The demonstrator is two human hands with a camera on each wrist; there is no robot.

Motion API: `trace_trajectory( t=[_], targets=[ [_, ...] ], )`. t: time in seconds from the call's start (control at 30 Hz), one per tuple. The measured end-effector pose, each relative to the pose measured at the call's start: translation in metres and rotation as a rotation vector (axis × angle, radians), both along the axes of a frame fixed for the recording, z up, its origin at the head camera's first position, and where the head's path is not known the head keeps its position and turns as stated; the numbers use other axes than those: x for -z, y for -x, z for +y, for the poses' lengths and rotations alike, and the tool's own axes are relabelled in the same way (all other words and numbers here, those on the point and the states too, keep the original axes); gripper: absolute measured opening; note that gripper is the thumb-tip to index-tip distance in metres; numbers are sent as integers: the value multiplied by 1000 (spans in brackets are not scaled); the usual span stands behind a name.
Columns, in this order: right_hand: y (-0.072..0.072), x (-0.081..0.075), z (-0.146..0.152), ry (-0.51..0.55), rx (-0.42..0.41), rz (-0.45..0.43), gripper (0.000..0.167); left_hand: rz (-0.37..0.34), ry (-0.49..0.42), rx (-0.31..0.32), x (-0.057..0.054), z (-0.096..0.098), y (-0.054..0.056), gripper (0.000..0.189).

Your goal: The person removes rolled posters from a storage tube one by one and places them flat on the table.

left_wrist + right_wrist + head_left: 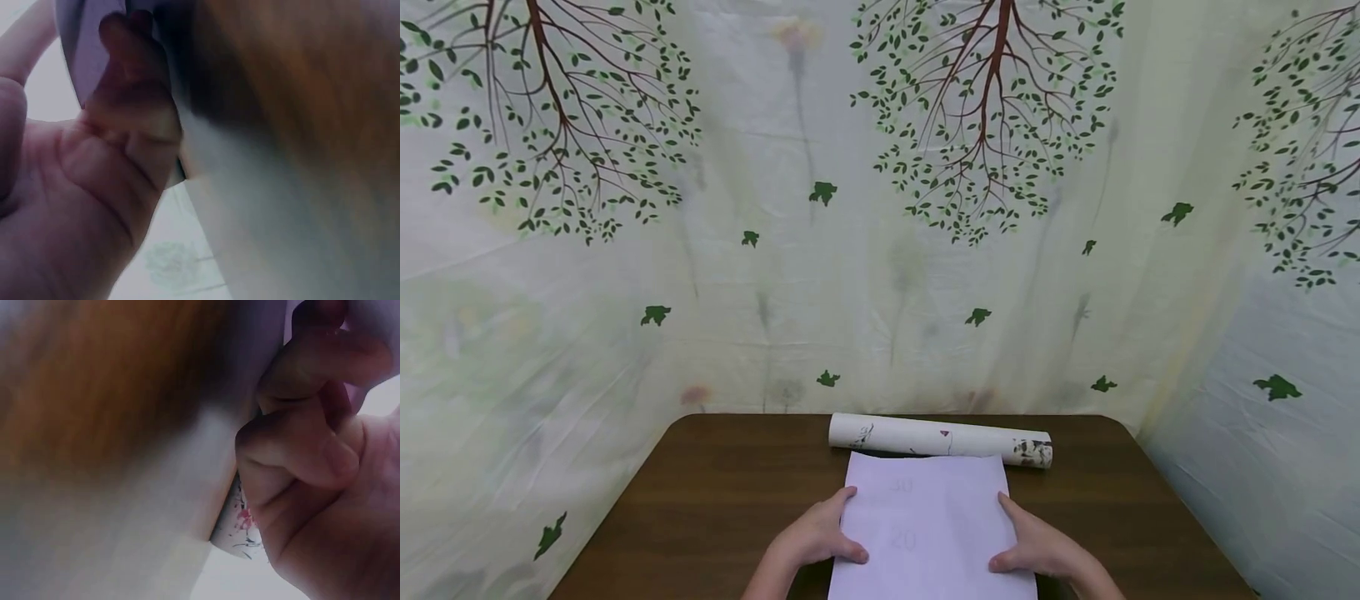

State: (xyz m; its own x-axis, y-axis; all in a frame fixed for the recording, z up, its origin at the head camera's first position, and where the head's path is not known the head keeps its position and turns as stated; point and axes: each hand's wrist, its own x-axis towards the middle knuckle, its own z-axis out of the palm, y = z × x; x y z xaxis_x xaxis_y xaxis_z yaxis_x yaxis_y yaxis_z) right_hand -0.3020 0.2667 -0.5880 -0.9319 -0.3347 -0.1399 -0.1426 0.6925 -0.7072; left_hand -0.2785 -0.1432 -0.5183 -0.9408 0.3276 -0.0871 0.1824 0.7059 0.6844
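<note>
A white sheet of paper [928, 517] stretches between the two hands over the near part of the table, with faint numbers, a 20 and what looks like a 30, showing on it. My left hand [822, 533] grips its left edge, thumb on top. On the opposite edge my right hand [1041, 542] holds it the same way. In the left wrist view the curled fingers [134, 69] lie against the paper's underside. Curled fingers [294, 437] show under the paper in the right wrist view too. The sheet's near end runs out of the head view.
A white paper roll [917, 435] with printed dark and red patterns lies across the far side of the brown wooden table [730, 467], just beyond the sheet. Behind the table hangs a pale curtain [880, 317] printed with trees and leaves.
</note>
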Motion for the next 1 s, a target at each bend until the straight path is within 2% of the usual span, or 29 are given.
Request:
trace_trajectory(
  t=[0.03,0.1,0.2,0.27,0.33,0.47,0.53,0.67,0.7,0.87,1.0],
  targets=[
    [4,8,4,-24,-7,5,125,-3,22,-5,0,0,0,105],
    [5,8,5,-62,-24,-21,125,-1,61,-6,-1,1,1,105],
    [-7,-16,-5,-115,-29,-11,120,0,95,-20,-7,2,0,105],
    [-17,-38,-13,-178,-37,-17,116,21,174,-19,-6,2,3,104],
    [-24,-56,-22,-222,-8,-24,112,24,226,-30,-8,2,5,105],
    [-32,-76,-32,-371,44,-40,105,41,310,-47,-7,2,7,106],
    [-33,-80,-36,-460,53,-39,105,55,339,-52,-6,1,7,105],
    [-32,-82,-39,-544,58,-12,105,80,370,-55,-5,1,6,102],
    [-32,-82,-39,-551,61,-9,105,75,355,-67,-8,1,4,101],
    [-28,-80,-39,-540,84,-6,104,96,398,-100,-10,2,5,98],
    [-24,-76,-38,-540,87,-13,105,104,418,-116,-7,2,7,98]
  ],
)
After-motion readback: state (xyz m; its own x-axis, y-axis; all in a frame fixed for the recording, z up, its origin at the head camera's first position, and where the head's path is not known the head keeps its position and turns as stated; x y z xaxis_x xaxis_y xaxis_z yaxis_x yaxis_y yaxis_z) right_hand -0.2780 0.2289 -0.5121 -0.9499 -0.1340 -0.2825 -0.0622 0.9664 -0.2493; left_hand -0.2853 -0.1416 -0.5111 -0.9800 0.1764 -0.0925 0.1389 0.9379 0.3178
